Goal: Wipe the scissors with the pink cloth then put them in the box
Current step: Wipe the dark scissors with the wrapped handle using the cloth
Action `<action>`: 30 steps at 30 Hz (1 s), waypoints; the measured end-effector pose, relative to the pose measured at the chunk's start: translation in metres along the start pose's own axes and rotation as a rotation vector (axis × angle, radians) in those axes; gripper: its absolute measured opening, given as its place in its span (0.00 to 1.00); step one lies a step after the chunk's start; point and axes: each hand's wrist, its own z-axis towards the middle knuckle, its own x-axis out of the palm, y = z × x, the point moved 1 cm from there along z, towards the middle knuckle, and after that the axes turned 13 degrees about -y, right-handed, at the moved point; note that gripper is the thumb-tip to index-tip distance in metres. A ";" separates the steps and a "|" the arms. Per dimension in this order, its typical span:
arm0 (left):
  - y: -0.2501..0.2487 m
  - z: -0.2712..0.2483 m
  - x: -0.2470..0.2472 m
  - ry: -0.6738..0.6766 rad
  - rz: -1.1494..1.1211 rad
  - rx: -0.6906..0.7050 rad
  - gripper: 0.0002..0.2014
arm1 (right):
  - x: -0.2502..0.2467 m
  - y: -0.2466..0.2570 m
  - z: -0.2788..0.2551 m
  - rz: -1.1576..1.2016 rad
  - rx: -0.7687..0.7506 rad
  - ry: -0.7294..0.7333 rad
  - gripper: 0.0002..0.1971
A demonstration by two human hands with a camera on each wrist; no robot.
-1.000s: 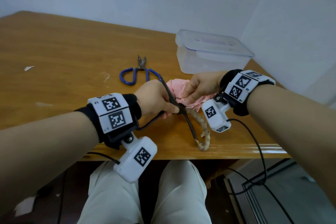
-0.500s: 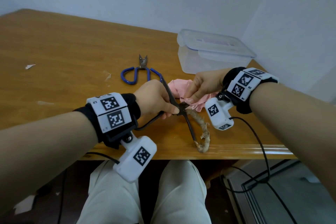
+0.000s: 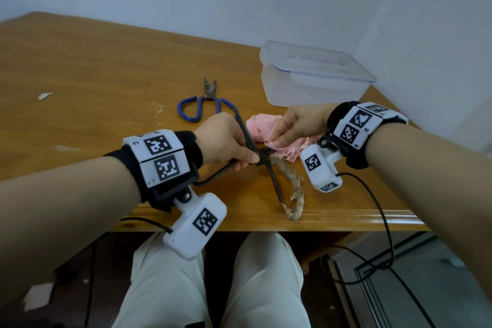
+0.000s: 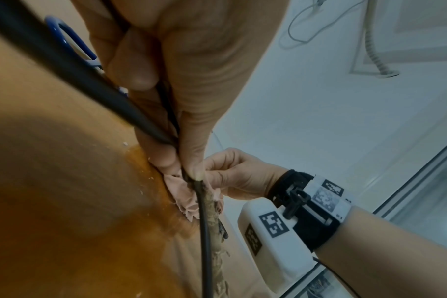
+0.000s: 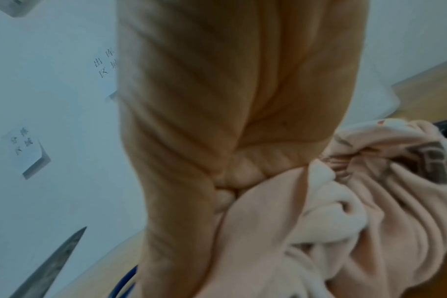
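Note:
My left hand (image 3: 241, 153) grips old black scissors (image 3: 274, 184) near their pivot, held above the table's front edge. One handle loop is wrapped in frayed tan cloth (image 3: 291, 181). My right hand (image 3: 282, 137) pinches the pink cloth (image 3: 259, 126) against the scissors by the pivot. In the left wrist view the black scissors (image 4: 206, 231) run down from my fingers, with the pink cloth (image 4: 185, 198) bunched behind them. The right wrist view shows the pink cloth (image 5: 306, 231) gathered under my palm and a blade tip (image 5: 51, 266) at lower left. The clear plastic box (image 3: 314, 77) stands closed at the back right.
A second pair of scissors with blue handles (image 3: 203, 109) lies on the wooden table (image 3: 93, 88) just behind my hands. Small paper scraps (image 3: 45, 95) lie at the left. Black cables (image 3: 383, 221) hang off the table's right front corner.
Both hands stay in nearly the same place. The right hand's fingers have shifted the pink cloth slightly along the scissors near the pivot.

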 end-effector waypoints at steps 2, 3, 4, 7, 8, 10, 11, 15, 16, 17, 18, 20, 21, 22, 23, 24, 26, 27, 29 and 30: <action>-0.001 0.000 0.000 0.000 0.003 0.002 0.10 | -0.002 -0.001 0.001 0.002 0.016 -0.003 0.09; -0.001 -0.001 0.000 0.001 0.005 0.000 0.10 | -0.003 -0.002 0.001 0.009 0.026 -0.007 0.09; -0.001 -0.001 0.000 0.003 0.007 -0.004 0.09 | -0.005 -0.003 0.001 0.016 0.033 -0.013 0.08; 0.001 -0.001 -0.001 0.009 0.015 -0.010 0.10 | -0.009 -0.008 0.000 0.000 0.052 -0.032 0.05; 0.001 -0.001 -0.001 0.015 0.016 -0.016 0.10 | -0.010 -0.010 -0.001 -0.015 0.058 -0.040 0.05; 0.003 0.000 -0.002 0.023 0.010 -0.032 0.11 | -0.009 -0.010 -0.001 -0.022 0.057 -0.039 0.06; 0.004 0.000 -0.002 0.026 0.002 -0.042 0.10 | -0.008 -0.009 -0.001 -0.019 0.048 -0.029 0.06; 0.002 0.001 -0.003 0.033 -0.023 -0.047 0.08 | 0.000 -0.001 0.000 -0.032 0.001 0.007 0.07; 0.002 0.001 -0.003 0.032 -0.023 -0.041 0.08 | 0.001 0.000 0.001 -0.033 -0.002 0.005 0.07; 0.002 0.000 -0.003 0.030 -0.023 -0.036 0.08 | 0.001 -0.001 0.001 -0.022 0.006 0.003 0.07; 0.001 0.000 -0.003 0.026 -0.022 -0.030 0.08 | 0.000 -0.002 0.001 -0.010 0.018 0.001 0.08; 0.001 0.000 -0.002 0.021 -0.015 -0.021 0.09 | -0.002 -0.005 0.001 -0.010 0.037 -0.013 0.08; 0.001 -0.001 -0.002 0.021 -0.012 -0.022 0.09 | -0.004 -0.006 0.000 -0.014 0.045 -0.023 0.07; 0.001 -0.001 -0.002 0.022 -0.008 -0.026 0.09 | -0.005 -0.008 0.000 -0.013 0.054 -0.029 0.06; 0.001 -0.001 -0.002 0.023 -0.001 -0.029 0.10 | -0.007 -0.009 -0.001 -0.010 0.064 -0.034 0.05; 0.002 -0.001 -0.003 0.026 0.007 -0.033 0.10 | -0.008 -0.011 -0.001 -0.009 0.073 -0.040 0.05; 0.003 -0.001 -0.003 0.031 0.010 -0.044 0.11 | -0.010 -0.013 -0.004 0.004 0.087 -0.041 0.05; 0.004 -0.001 -0.003 0.035 0.005 -0.050 0.12 | -0.010 -0.014 -0.005 0.022 0.093 -0.036 0.05; 0.002 -0.001 -0.004 0.034 -0.006 -0.051 0.11 | -0.008 -0.013 -0.005 0.053 0.089 -0.021 0.09; 0.001 0.000 -0.004 0.029 -0.012 -0.044 0.11 | -0.007 -0.011 -0.004 0.057 0.081 -0.017 0.13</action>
